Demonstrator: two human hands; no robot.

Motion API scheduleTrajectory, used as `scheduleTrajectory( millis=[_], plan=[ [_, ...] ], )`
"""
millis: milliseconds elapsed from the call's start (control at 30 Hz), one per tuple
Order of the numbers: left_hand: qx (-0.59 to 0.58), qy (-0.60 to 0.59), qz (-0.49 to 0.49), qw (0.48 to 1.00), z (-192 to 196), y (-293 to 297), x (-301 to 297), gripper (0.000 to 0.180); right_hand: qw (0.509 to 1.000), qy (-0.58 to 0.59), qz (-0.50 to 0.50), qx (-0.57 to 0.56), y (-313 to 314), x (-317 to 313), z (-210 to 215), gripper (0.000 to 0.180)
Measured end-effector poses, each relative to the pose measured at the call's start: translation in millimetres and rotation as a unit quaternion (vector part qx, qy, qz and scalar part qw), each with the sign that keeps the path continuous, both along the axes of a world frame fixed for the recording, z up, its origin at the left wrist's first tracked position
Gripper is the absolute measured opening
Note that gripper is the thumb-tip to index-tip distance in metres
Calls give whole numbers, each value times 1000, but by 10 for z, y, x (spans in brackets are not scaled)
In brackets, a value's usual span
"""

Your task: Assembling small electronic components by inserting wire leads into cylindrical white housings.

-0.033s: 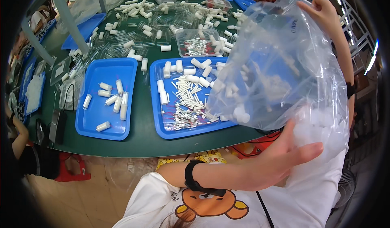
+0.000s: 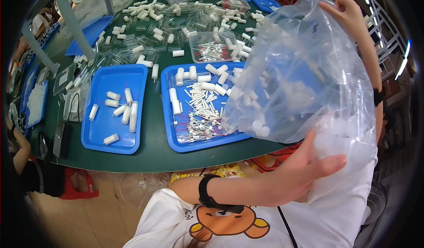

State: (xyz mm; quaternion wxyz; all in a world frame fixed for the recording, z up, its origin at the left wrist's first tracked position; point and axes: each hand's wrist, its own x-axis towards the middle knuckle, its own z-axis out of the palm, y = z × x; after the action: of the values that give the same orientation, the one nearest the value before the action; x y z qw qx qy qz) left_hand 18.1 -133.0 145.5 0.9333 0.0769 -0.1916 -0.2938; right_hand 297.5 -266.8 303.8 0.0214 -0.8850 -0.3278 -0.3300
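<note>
A large clear plastic bag [image 2: 291, 67] hangs tilted over the right part of a blue tray [image 2: 176, 146]. My right hand [image 2: 346, 16] pinches its upper edge at the far right. Lower down, my left hand [image 2: 304, 173] grips the bag from below, beside a cluster of round white pieces [image 2: 342, 142] inside it; some of its fingers are hidden. More white pieces [image 2: 260, 128] show through the plastic near the tray. White cylinders [image 2: 174, 100] and many thin white sticks with red wires [image 2: 203, 109] lie in that tray.
Another blue tray [image 2: 99, 133] to the left holds several white cylinders with clear ends. Behind, a clear box [image 2: 212, 49] of wired parts stands among scattered clear tubes and white cylinders. A grey metal post [image 2: 75, 20] rises at the left. Another person's arm [image 2: 21, 144] shows at the left edge.
</note>
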Motion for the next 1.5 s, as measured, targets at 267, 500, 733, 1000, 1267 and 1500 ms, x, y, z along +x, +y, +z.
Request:
scheduleTrajectory(
  millis=[267, 500, 733, 1000, 1267, 1500],
  plan=[
    [31, 187, 42, 981, -538, 139, -55, 71, 971, 235, -23, 39, 117, 198, -830, 56],
    [-20, 317, 47, 947, -1041, 149, -27, 66, 838, 522, 29, 155, 231, 302, -1570, 52],
    [-136, 409, 58, 901, -1341, 391, -38, 72, 809, 538, 49, 232, -244, 58, -2103, 60],
    [-230, 367, -32, 901, -1262, 383, 99, 76, 640, 604, 106, 463, -534, -483, -2642, 43],
    [-373, 292, -116, 873, -1271, 348, 327, 77, 744, 432, -7, 510, -281, -939, -2795, 42],
    [-370, 257, -136, 882, -1297, 300, 377, 71, 393, 730, 103, 550, -366, -1745, -2778, 62]
  ],
)
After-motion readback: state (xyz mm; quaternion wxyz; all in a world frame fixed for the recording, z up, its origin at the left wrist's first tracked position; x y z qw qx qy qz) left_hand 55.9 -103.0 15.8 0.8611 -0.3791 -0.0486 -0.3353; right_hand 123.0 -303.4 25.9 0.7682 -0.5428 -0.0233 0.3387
